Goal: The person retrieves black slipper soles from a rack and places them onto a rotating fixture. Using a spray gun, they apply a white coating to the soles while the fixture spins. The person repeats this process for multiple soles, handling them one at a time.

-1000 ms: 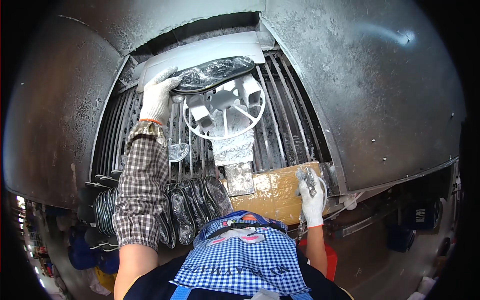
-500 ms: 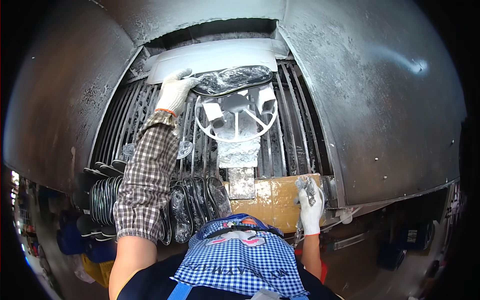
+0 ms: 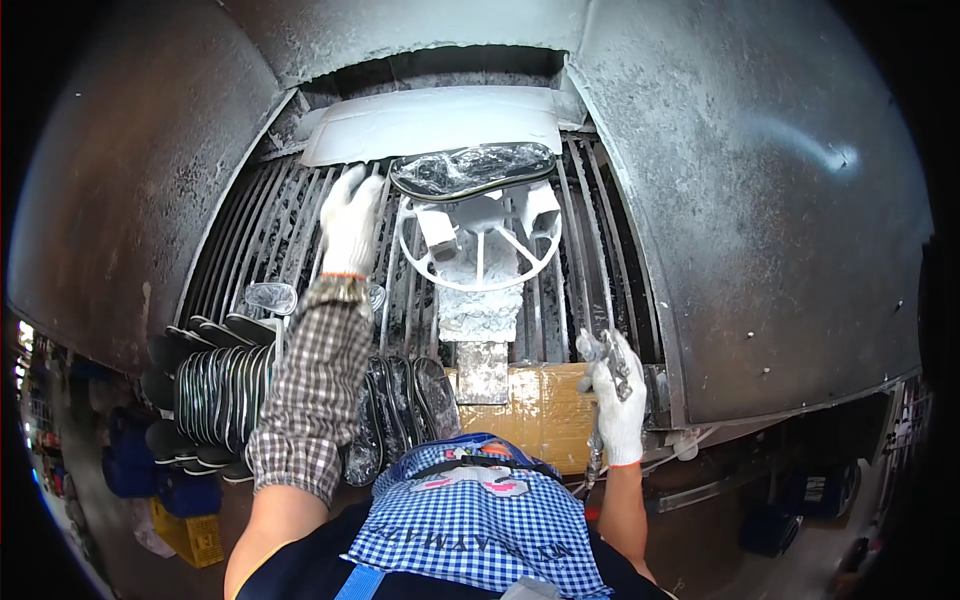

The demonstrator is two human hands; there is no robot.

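A black shoe sole (image 3: pixel 472 170), its upper face covered in crinkled clear film, lies crosswise on a white spoked turntable (image 3: pixel 480 272). My left hand (image 3: pixel 350 220), in a white knit glove, is just left of the sole and apart from it. Its fingers stretch forward over the metal bars, holding nothing. Lower right, my gloved right hand (image 3: pixel 622 410) grips a paint-crusted metal spray gun (image 3: pixel 596 350), with a hose running down below the hand. Beside my left forearm stand rows of similar soles (image 3: pixel 225 395), partly hidden by the checked sleeve.
A white board (image 3: pixel 440 122) spans the back behind the turntable. Metal slats (image 3: pixel 590 250) form the bench, with tall stained panels (image 3: pixel 740 200) on both sides. A taped brown cardboard piece (image 3: pixel 540 415) covers the front edge. A small film-wrapped piece (image 3: pixel 271 297) lies left.
My left hand has let go of the sole's left end and drawn away to the left. My right hand has risen slightly with the spray gun. The whole view has shifted a little.
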